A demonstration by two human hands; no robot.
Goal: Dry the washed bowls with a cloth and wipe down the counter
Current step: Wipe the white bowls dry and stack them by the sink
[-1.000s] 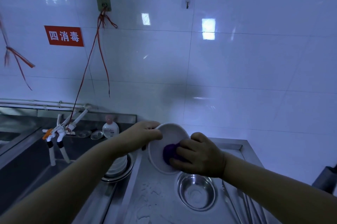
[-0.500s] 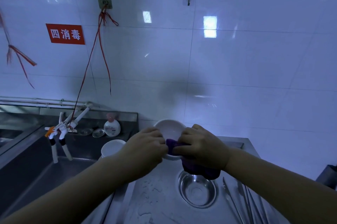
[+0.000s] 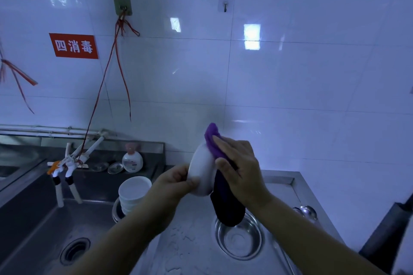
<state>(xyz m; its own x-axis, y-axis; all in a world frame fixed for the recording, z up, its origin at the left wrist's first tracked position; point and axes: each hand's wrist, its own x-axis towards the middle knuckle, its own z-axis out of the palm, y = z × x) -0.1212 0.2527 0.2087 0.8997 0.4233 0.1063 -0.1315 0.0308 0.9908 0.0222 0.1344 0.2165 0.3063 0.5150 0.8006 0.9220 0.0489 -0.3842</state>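
Holding: left hand is gripping the white bowl at its lower rim, fingers curled round the edge, thumb on the outer wall
Bowl pose: it is sitting on edge in the air, outer side facing the camera, above the wet counter and just left of the steel bowl
Wiping: right hand is pressing the purple cloth against the bowl's far side, fingers fairly straight and spread flat on the cloth, thumb low near the rim
Cloth: its top end is poking up above the bowl's rim; the dark lower end is hanging down to just over the steel bowl, contact cannot be told
Steel bowl: it is sitting upright on the counter, right of the sink
Stack: white bowls are sitting nested in a metal basin left of the steel bowl, at the sink's right edge
Beyond the stack: a soap bottle is standing on the back ledge, two small clear dishes just left of it
Taps: white taps are hanging over the sink, left of the bottle
Far right of the steel bowl: a ladle is lying by the counter's raised edge
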